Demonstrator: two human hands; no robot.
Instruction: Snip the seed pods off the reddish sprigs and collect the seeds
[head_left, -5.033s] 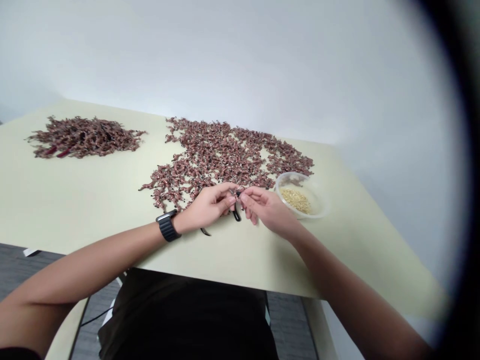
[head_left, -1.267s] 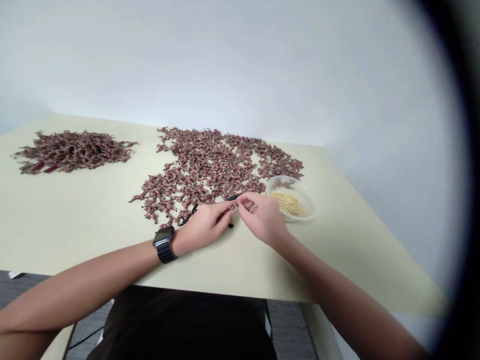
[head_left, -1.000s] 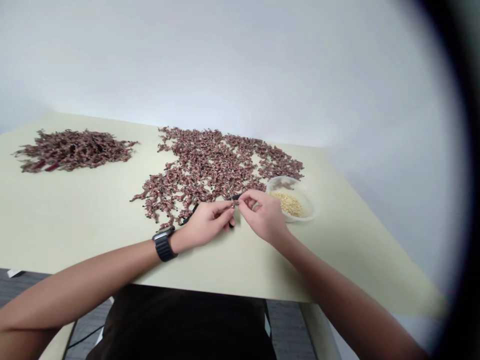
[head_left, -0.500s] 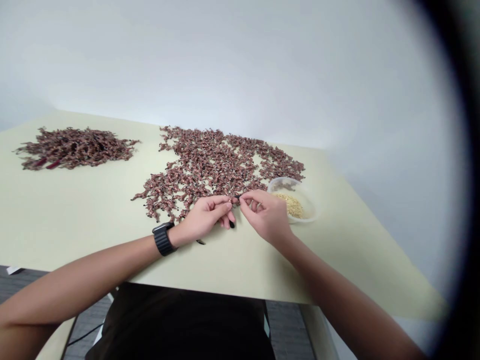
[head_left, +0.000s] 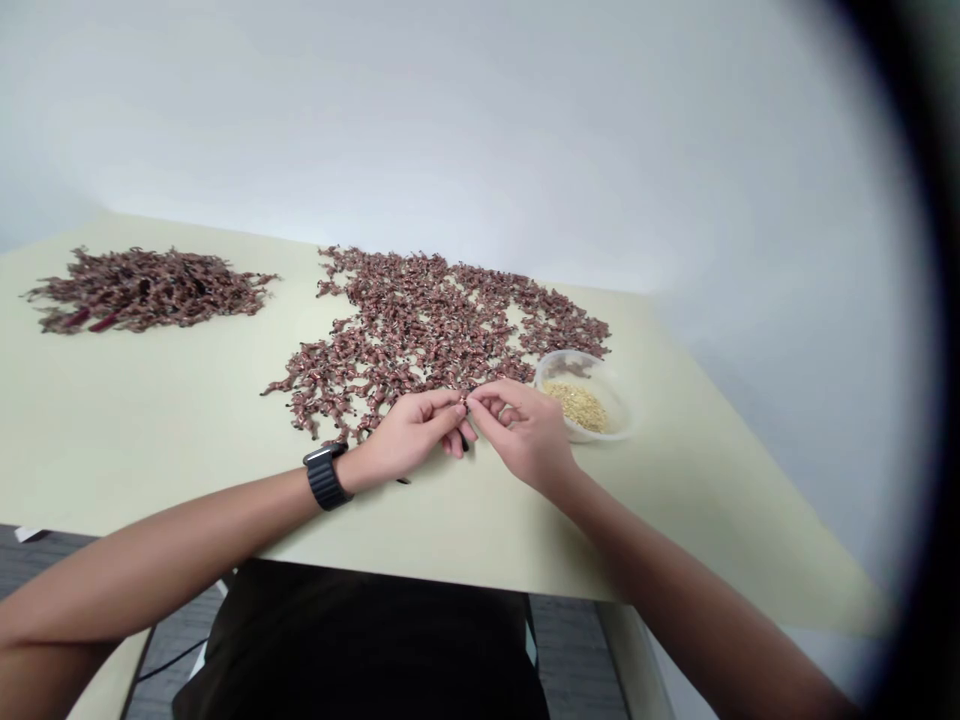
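Note:
My left hand (head_left: 416, 430), with a dark watch on its wrist, is closed in a pinch on a small brown figurine (head_left: 463, 398), mostly hidden by the fingers. Its shape looks like the other brown, dark-tipped figurines, perhaps horses. My right hand (head_left: 529, 432) meets it from the right, thumb and forefinger pinched together at the figurine's end; whether they hold a separate small part is hidden. A black bit (head_left: 466, 444) shows under the left fingertips. Beyond both hands spreads a wide layer of brown figurines (head_left: 420, 320).
Right of my right hand stands a clear plastic bowl (head_left: 622, 425) with small golden-yellow pieces (head_left: 581, 405). A heaped pile of brown figurines (head_left: 161, 290) with dark red strips lies far left. A small black piece (head_left: 403, 481) rests near my left wrist. A wall backs the pale table (head_left: 187, 430).
My right hand has shifted slightly left, its fingertips now against those of my left hand. The dark tip seen between the hands is now largely covered.

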